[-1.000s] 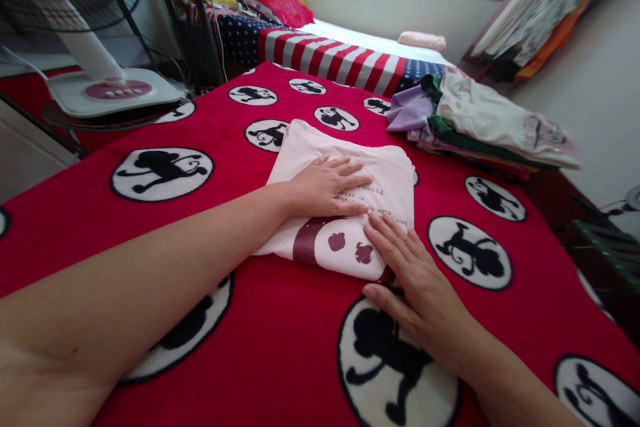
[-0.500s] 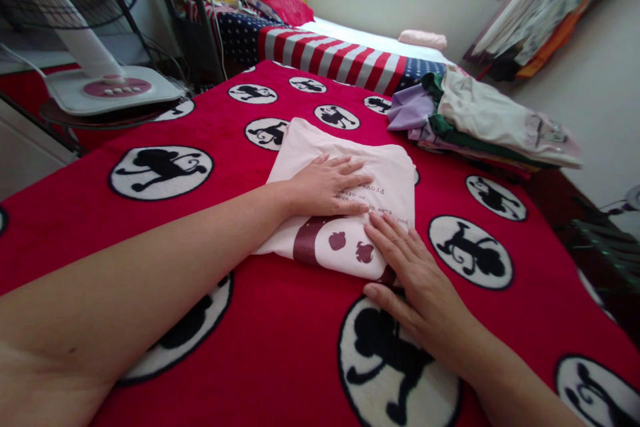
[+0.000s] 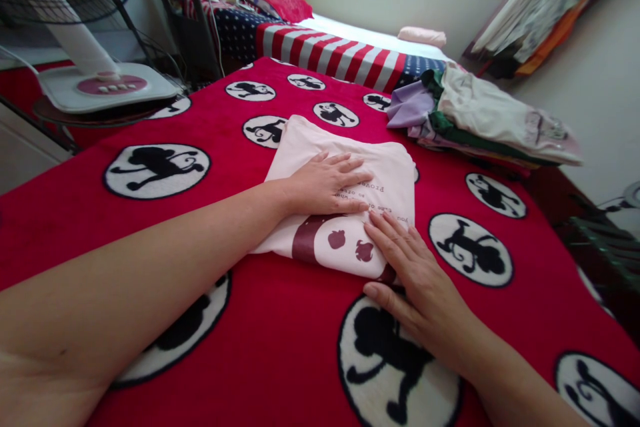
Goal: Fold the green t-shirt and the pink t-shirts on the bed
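Observation:
A folded pale pink T-shirt (image 3: 320, 140) with dark red print and lettering lies on a red blanket (image 3: 290, 333) patterned with black monkey figures in white ovals. My left hand (image 3: 327, 183) rests flat across the middle of the shirt, its fingers stretched to the right and covering part of the lettering. At the shirt's near right corner lies my right hand (image 3: 413, 270). Its fingers are out straight on the fabric, while the thumb sits at the near edge. The fingertips of both hands come close together near the print.
A pile of folded clothes (image 3: 500, 117) lies at the blanket's far right. To the left, a white fan (image 3: 115, 87) stands on a round stool. Behind is a bed with a stars-and-stripes cover (image 3: 330, 53) and a red pillow (image 3: 285, 1). Clothes (image 3: 555, 13) hang at the upper right.
Both hands keep their places on the shirt. Only the camera view has shifted very slightly.

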The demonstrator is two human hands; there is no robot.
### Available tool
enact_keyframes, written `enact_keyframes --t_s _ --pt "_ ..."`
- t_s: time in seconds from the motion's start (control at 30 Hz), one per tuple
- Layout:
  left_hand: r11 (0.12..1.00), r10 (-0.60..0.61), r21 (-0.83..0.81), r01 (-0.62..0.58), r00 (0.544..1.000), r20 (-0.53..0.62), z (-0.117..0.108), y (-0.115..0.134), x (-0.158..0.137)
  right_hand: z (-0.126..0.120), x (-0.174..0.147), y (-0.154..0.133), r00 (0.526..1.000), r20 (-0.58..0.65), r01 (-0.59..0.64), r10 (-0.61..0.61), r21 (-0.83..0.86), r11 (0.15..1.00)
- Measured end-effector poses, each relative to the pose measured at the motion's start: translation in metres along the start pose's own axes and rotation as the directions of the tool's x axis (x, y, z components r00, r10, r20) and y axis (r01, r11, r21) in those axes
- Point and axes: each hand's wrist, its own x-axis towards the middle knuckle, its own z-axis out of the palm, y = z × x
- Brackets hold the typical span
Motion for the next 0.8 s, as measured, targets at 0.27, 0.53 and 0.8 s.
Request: enact_keyframes --t_s 0.27,0.53,0.8 --pt "1.000 0.004 -0.002 -0.004 1.000 0.013 -0.0009 0.0001 0.0008 -0.0004 -0.0001 -0.0004 1.000 -0.002 0.001 -0.001 0.006 1.000" --pt "1.000 -0.002 -0.012 0.003 1.000 0.016 0.0003 0.0002 0.0010 0.0002 -0.0002 0.0004 1.000 0.000 -0.002 0.002 0.003 1.000" --pt "1.000 0.000 -0.011 0.000 1.000 0.011 0.0000 0.0001 0.0008 -0.0004 0.0003 -0.0008 1.000 0.006 -0.009 0.009 -0.007 1.000"
